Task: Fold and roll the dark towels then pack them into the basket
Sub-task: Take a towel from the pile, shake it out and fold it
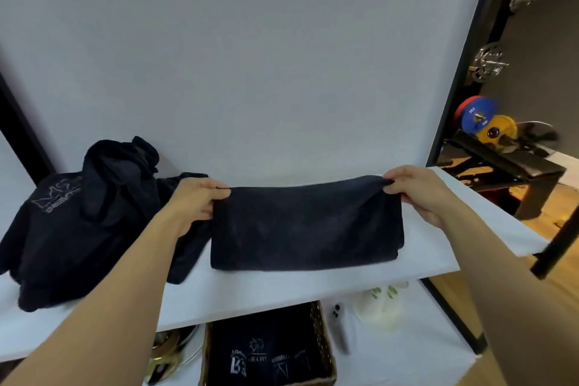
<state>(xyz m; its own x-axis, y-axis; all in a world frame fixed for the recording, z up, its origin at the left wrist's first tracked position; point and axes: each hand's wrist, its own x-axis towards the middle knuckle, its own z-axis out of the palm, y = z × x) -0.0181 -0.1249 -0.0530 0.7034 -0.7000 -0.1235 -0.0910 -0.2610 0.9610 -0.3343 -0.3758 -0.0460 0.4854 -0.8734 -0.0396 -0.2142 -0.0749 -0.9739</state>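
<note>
1. The left hand (194,202) pinches the far left corner of a folded dark towel (304,229), a soft fabric oblong. The thumb lies on top of the edge and the fingers (205,213) are curled together beneath it.
2. The right hand (419,194) pinches the far right corner, thumb and forefinger closed on a small bunched peak of cloth. Its other fingers are curled under the towel's end.
3. Between the two sets of fingers the towel's far edge runs nearly straight. From the fingers towards the person, the rest of the towel lies flat on the white bench (432,247). Stacked layers show at the end below the right fingers.
4. Just outside the left fingers, a heap of crumpled dark towels (78,222) sits on the same bench. It passes under the left forearm, and one towel bears a pale printed logo.
5. Below the fingers and nearer the person, under the bench's near edge, stands a brown woven basket (322,332). It holds packed dark towels (266,351) with pale logos showing.
6. On the right-hand side of the basket lie a slim pale device (340,329) and a pale round object (379,307).
7. Beyond the fingers hangs a plain pale grey backdrop (250,56). Well out past the right fingers are red, blue and yellow weight plates (479,117).
</note>
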